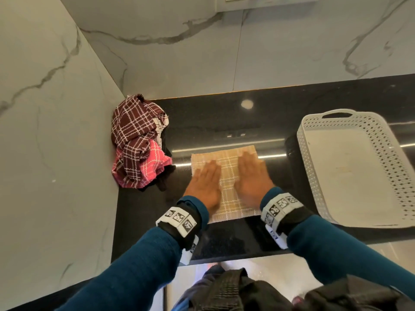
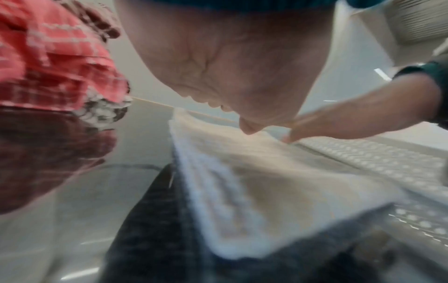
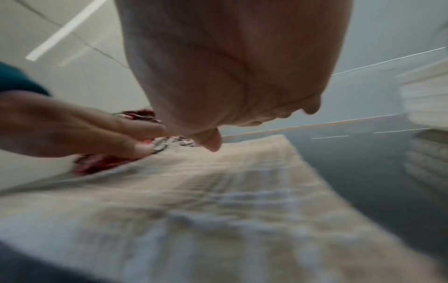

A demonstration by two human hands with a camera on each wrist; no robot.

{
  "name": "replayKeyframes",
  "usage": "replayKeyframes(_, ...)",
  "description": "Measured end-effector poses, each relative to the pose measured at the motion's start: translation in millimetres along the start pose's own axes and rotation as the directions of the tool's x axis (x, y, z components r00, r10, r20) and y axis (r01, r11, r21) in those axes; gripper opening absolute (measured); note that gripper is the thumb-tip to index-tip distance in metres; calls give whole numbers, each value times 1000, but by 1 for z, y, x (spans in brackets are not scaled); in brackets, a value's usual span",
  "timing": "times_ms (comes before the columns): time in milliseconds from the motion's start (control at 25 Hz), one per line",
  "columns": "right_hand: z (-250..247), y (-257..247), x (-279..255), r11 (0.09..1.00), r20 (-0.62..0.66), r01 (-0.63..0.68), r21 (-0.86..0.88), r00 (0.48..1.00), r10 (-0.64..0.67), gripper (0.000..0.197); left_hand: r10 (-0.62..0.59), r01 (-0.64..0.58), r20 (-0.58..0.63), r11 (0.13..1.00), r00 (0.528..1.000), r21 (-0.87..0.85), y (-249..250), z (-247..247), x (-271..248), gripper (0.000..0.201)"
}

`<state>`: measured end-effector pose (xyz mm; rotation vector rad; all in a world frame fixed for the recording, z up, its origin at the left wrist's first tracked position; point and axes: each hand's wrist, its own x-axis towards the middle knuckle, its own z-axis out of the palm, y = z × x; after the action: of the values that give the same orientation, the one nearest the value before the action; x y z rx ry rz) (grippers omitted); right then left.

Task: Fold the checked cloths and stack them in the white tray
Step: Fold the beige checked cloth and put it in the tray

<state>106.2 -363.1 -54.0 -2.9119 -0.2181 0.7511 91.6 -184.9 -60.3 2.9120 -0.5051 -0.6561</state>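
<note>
Beige checked cloth (image 1: 226, 173) lies folded flat on black counter (image 1: 224, 241). Left hand (image 1: 205, 185) and right hand (image 1: 251, 178) press on it side by side, fingers straight, palms down, gripping nothing. White tray (image 1: 314, 153) stands right of right hand, apart. Pile of maroon and pink cloths (image 1: 137, 142) sits left of left hand, near wall corner.

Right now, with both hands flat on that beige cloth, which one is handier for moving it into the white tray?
Probably the right hand. It lies on the beige cloth's right half, nearer the white tray, which sits to the right. The left hand is on the side towards the crumpled cloths.
</note>
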Motion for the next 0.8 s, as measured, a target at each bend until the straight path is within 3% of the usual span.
replayKeyframes(80,19,-18,-13,991,92,132,38,987,-135,75,41,-42,54,999,998,17,18,17,-14,67)
replayKeyframes(160,38,-9,-22,994,119,112,11,986,-113,80,-22,19,65,999,998,51,10,35,-26,69)
replayKeyframes(280,50,32,-33,999,116,-43,-32,992,47,95,-142,141,27,989,989,46,-15,45,-47,74)
replayKeyframes(360,44,49,-43,977,126,-209,-32,969,211,93,-196,195,21,980,980,43,-21,40,-61,72)
replayKeyframes(440,33,44,-60,944,59,-324,-60,943,327,84,-203,206,-44,977,978,63,-6,34,-70,72)
replayKeyframes(480,29,34,-68,956,-2,-286,-56,958,287,84,-174,179,-85,982,981,55,7,32,-72,73)
replayKeyframes(560,37,9,-80,1000,-98,-9,-29,995,6,85,-104,106,-111,994,988,21,33,35,-69,69)
replayKeyframes(640,56,-6,-86,982,-32,177,63,984,-175,81,-83,84,-53,996,995,17,48,48,-65,64)
replayKeyframes(800,86,23,-90,993,35,119,-28,992,-118,96,-186,187,-33,980,982,60,42,75,-78,74)
